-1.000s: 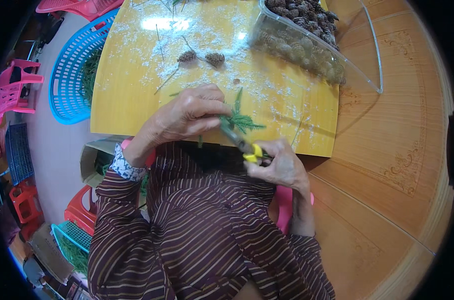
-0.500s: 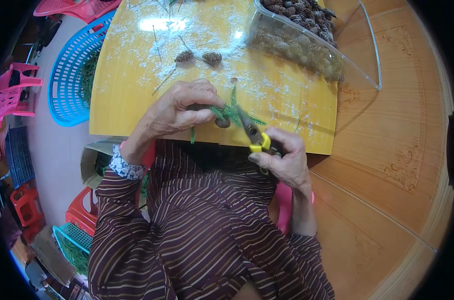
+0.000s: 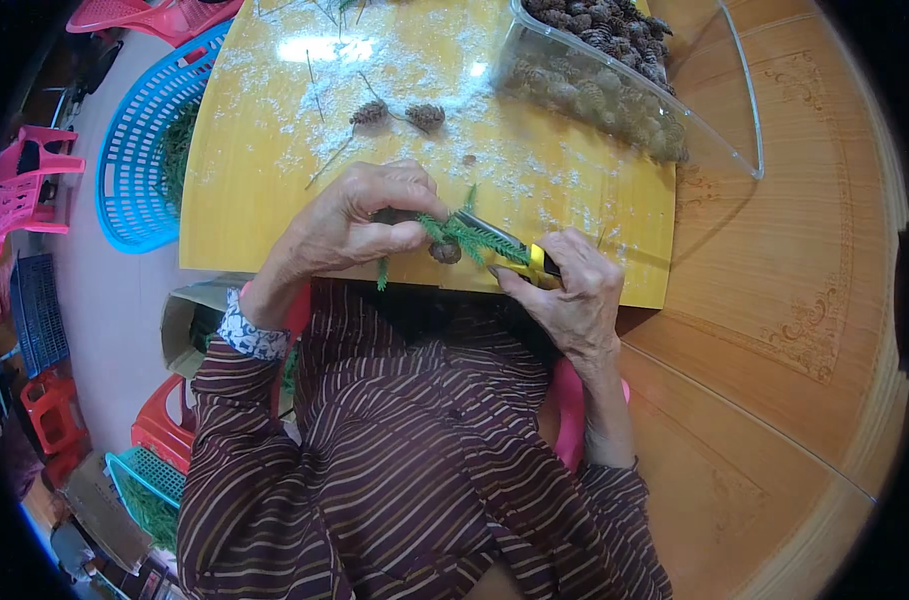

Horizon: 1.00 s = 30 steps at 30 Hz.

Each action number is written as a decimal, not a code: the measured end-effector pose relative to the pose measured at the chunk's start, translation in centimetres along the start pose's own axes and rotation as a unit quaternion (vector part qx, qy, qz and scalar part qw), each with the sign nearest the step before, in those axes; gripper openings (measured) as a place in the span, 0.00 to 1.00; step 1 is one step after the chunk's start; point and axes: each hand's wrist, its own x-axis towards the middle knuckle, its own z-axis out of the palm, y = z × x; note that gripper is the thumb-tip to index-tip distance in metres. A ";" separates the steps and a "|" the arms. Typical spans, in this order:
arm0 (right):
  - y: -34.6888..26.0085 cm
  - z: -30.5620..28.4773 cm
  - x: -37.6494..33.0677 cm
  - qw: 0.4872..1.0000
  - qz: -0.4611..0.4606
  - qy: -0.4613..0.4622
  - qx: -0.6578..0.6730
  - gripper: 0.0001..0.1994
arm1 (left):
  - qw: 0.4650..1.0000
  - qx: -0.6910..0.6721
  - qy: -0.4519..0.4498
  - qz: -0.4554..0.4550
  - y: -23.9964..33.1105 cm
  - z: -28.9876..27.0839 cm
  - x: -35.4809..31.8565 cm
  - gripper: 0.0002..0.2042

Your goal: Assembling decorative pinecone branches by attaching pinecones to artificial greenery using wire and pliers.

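Note:
My left hand pinches a green artificial pine sprig near the front edge of the yellow board. A brown pine cone hangs at the sprig's middle, just right of my thumb. My right hand is closed round pliers with yellow-and-black handles. Their dark jaws reach left to the sprig, behind its right-hand needles; whether the tips grip anything is hidden. Beyond my hands, two pine cones with thin wire stems lie on the board.
White flakes cover much of the yellow board. A clear plastic bin of pine cones stands at the back right, its clear lid beside it. Left of the board are a blue basket with greenery and a cardboard box.
The pliers have turned from steeply upright to nearly level, and their jaws now lie among the sprig's needles. My right hand has turned with them. My left hand stays put.

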 end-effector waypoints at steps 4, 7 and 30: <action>0.1 0.2 0.0 1.000 -0.006 0.005 0.001 0.15 | 1.000 0.006 -0.002 0.005 0.0 -0.1 0.0 0.10; 0.1 0.0 0.1 1.000 -0.011 0.009 -0.003 0.15 | 1.000 0.008 0.002 -0.004 0.1 0.1 -0.1 0.10; -0.1 -0.4 0.8 0.999 -0.027 -0.039 -0.020 0.17 | 1.000 -0.003 -0.013 -0.020 0.1 0.0 -0.2 0.13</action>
